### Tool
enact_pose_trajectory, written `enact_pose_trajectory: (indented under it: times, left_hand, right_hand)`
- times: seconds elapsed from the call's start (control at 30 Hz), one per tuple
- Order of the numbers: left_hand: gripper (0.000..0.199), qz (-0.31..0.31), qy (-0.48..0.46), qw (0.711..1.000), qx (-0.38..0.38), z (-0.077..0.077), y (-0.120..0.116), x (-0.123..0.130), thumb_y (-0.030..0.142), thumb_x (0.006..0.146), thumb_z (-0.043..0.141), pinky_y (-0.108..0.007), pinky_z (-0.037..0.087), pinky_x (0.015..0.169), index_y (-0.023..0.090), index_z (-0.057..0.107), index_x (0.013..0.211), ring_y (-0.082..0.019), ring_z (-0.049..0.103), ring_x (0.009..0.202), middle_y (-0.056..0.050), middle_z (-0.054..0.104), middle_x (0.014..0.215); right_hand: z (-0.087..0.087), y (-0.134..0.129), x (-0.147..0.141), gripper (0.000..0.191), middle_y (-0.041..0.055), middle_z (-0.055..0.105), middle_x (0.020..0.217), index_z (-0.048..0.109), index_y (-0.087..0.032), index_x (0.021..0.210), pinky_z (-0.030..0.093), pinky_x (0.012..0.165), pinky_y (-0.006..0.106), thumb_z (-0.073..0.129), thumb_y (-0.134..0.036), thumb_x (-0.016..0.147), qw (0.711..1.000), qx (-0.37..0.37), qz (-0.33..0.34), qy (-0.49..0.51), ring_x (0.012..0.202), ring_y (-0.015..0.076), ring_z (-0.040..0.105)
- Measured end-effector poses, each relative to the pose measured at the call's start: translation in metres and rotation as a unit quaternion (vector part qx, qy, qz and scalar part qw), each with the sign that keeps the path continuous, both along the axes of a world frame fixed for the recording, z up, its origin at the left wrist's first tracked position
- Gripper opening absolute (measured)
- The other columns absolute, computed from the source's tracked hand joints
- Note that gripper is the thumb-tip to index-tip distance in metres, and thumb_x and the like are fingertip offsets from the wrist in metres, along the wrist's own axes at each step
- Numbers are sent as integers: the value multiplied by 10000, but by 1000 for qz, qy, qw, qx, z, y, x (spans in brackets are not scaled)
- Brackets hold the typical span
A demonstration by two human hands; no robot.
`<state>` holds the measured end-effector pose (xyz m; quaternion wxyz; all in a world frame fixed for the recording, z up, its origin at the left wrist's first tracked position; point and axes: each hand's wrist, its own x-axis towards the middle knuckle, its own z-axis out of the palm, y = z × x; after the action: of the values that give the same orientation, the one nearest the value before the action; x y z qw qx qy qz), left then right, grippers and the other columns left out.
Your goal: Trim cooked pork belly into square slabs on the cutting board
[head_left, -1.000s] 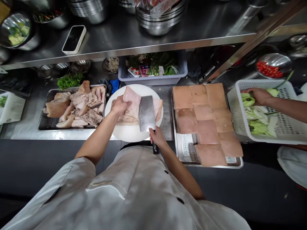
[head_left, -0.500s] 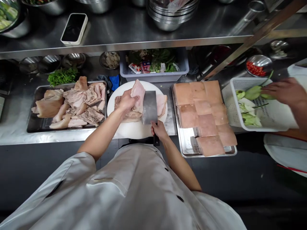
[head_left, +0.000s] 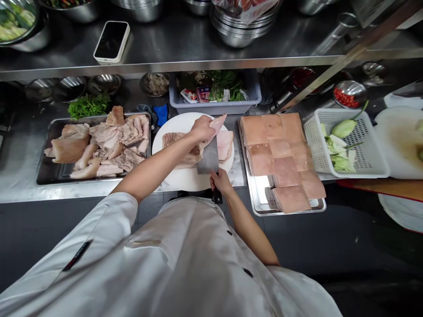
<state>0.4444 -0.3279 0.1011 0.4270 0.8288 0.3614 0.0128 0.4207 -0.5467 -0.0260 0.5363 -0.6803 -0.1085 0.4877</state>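
My right hand (head_left: 220,181) grips the handle of a broad cleaver (head_left: 209,158), whose blade lies over the round white cutting board (head_left: 185,179). My left hand (head_left: 202,129) is closed on a pale slice of meat (head_left: 218,123), held above the blade. Beneath that hand a cooked piece of meat (head_left: 180,145) rests on the board, partly hidden by my forearm. Another pale, skin-edged slice (head_left: 225,145) lies flat on the board, right of the cleaver.
Left of the board stands a dark tray (head_left: 42,176) of meat pieces; at right, a metal tray (head_left: 256,193) carries stacked square skin-on slabs (head_left: 284,145). Beyond it is a white basket (head_left: 370,154) of green vegetables. A grey bin (head_left: 214,108) sits behind, under a steel shelf (head_left: 158,66).
My left hand has moved right with the meat slice, which now sits over the cleaver blade. A co-worker's hand at the vegetable basket has left the view.
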Motion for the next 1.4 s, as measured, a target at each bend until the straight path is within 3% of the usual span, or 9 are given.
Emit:
enact_pose_trajectory:
  times: [0.13, 0.27, 0.4, 0.63, 0.8, 0.97, 1.13, 1.3, 1.4]
  left_hand:
    - [227, -28, -6, 999, -29, 0, 7, 9, 23, 581, 661, -394, 512, 945, 170, 667, 754, -339, 694, 1033, -95, 702, 889]
    - [276, 9, -51, 997, -61, -2, 20, 13, -36, 519, 685, -421, 531, 944, 179, 654, 689, -360, 689, 1003, -48, 619, 691]
    - [254, 10, -48, 996, -68, 1, 30, 13, -18, 533, 729, -426, 553, 888, 186, 653, 663, -353, 700, 922, -22, 564, 598]
    - [318, 22, -81, 993, -83, 3, 31, 12, -54, 515, 722, -399, 531, 919, 180, 668, 724, -366, 686, 1045, -45, 624, 688]
    - [323, 28, -102, 988, -113, 11, 34, -2, -10, 567, 740, -373, 546, 864, 165, 692, 834, -334, 689, 1031, -49, 674, 791]
    - [388, 74, -119, 981, -131, 16, 46, -7, 0, 610, 764, -379, 551, 832, 148, 706, 965, -336, 704, 1007, -55, 688, 825]
    - [373, 106, -130, 973, -159, 16, 56, -10, -6, 643, 781, -377, 543, 803, 132, 695, 979, -367, 694, 1058, -76, 689, 875]
    - [398, 104, -128, 971, -171, 20, 61, -12, 3, 646, 794, -359, 541, 771, 127, 691, 1010, -348, 696, 1017, -66, 684, 900]
    - [355, 100, -130, 973, -160, 20, 63, -13, -15, 667, 773, -354, 528, 770, 113, 686, 987, -344, 695, 1020, -73, 672, 895]
  right_hand:
    - [0, -2, -3, 392, -118, 472, 480, 397, -264, 833, 330, 302, 205, 674, -541, 840, 1000, -3, 19, -5, 310, 91, 420]
    - [-2, 18, 0, 396, -122, 468, 494, 379, -268, 848, 356, 321, 204, 660, -547, 856, 1000, 5, 2, 3, 322, 86, 417]
    - [-3, 8, -7, 418, -121, 468, 486, 399, -265, 856, 338, 309, 205, 682, -573, 847, 999, 1, 31, 7, 313, 91, 409]
    - [-2, 31, -7, 377, -104, 484, 491, 408, -263, 839, 350, 318, 213, 669, -533, 880, 1000, -14, 18, -18, 319, 97, 429]
    - [-5, 16, -20, 353, -102, 473, 474, 415, -264, 816, 320, 295, 217, 659, -512, 877, 998, -19, 57, -34, 304, 106, 426]
    - [-5, 34, -25, 356, -98, 474, 487, 418, -262, 820, 350, 309, 215, 638, -537, 872, 999, -14, 37, -36, 321, 105, 441]
    - [-3, 18, -38, 392, -118, 449, 470, 408, -266, 828, 339, 298, 210, 661, -564, 852, 998, -10, 63, -3, 299, 98, 406]
    - [-7, 54, -36, 340, -92, 473, 483, 423, -258, 825, 362, 324, 204, 622, -524, 896, 999, -1, 30, -34, 331, 99, 438]
    - [-9, 57, -44, 344, -90, 473, 479, 425, -258, 815, 336, 311, 205, 640, -516, 891, 999, -8, 30, -38, 323, 104, 444]
